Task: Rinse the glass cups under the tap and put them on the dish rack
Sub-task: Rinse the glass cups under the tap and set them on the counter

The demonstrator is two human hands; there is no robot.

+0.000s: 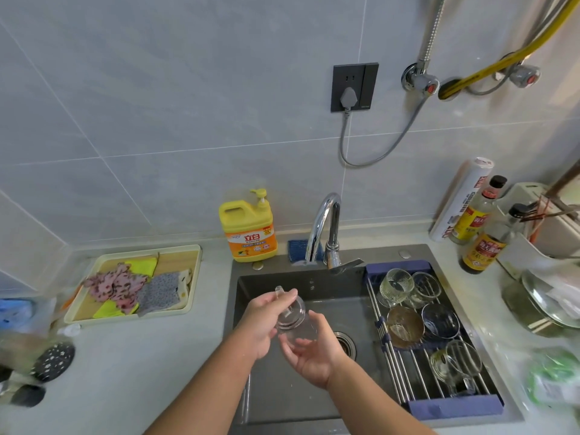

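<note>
Over the dark sink (314, 284) I hold a clear glass cup (293, 318) with both hands. My left hand (262, 321) grips its upper part from the left. My right hand (310, 353) cups it from below and the right. The cup lies tilted, below and in front of the chrome tap (324, 227); no water stream shows. The roll-up dish rack (417, 365) spans the sink's right side and carries several glass cups (396, 285) and small glass bowls (439, 320), some clear, one brownish.
A yellow detergent bottle (251, 230) stands left of the tap, a blue sponge (298, 248) behind it. A tray of cloths (135, 284) sits on the left counter. Sauce bottles (483, 246), a roll and glass lids crowd the right counter.
</note>
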